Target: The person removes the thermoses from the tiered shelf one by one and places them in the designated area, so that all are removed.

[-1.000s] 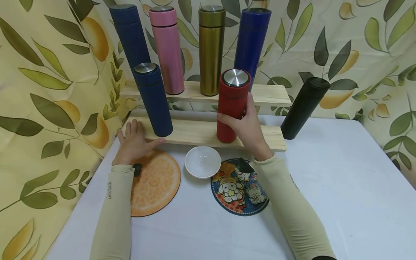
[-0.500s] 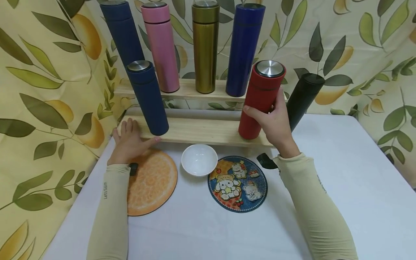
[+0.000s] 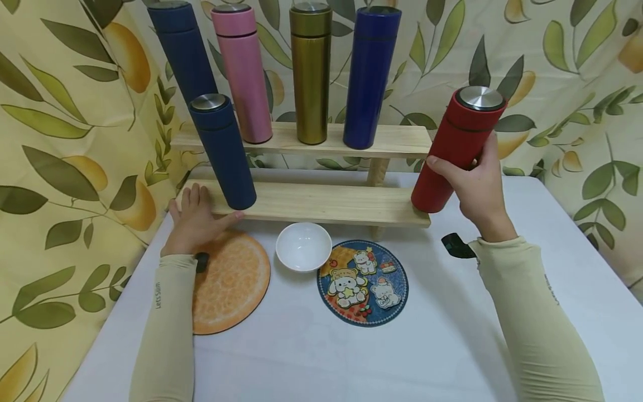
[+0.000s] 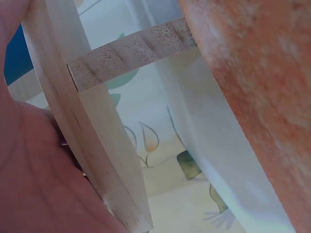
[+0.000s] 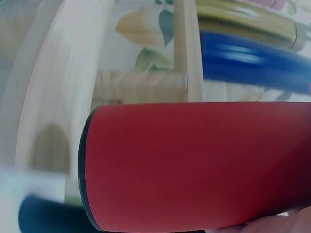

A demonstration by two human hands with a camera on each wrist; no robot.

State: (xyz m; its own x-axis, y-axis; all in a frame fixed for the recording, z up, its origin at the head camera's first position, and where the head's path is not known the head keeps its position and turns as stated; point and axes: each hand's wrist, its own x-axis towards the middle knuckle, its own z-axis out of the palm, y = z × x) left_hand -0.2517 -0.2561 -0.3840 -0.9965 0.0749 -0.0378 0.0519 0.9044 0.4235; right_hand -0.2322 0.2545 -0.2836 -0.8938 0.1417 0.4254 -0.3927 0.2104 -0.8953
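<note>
A red thermos bottle (image 3: 458, 148) with a steel lid top leans slightly right at the right end of the lower shelf (image 3: 321, 202). My right hand (image 3: 479, 192) grips it around the lower body. In the right wrist view, the red bottle's (image 5: 194, 165) base hangs off the wood. My left hand (image 3: 196, 220) rests on the lower shelf's left end, fingers on the board and thumb along its front edge. Beside that thumb stands a navy bottle (image 3: 224, 153). In the left wrist view, the palm (image 4: 43, 170) lies against the wooden board (image 4: 82, 121).
On the upper shelf (image 3: 402, 138) stand a navy bottle (image 3: 183, 53), a pink bottle (image 3: 243, 72), a gold bottle (image 3: 311, 72) and a blue bottle (image 3: 372, 78). A dark bottle (image 5: 53, 216) shows below the red one. In front lie an orange-slice mat (image 3: 233, 285), white bowl (image 3: 303, 247) and cartoon mat (image 3: 363, 283).
My right hand has carried the red bottle rightward along the lower shelf to its right end, now covering the black bottle in the head view. My left hand has stayed on the shelf.
</note>
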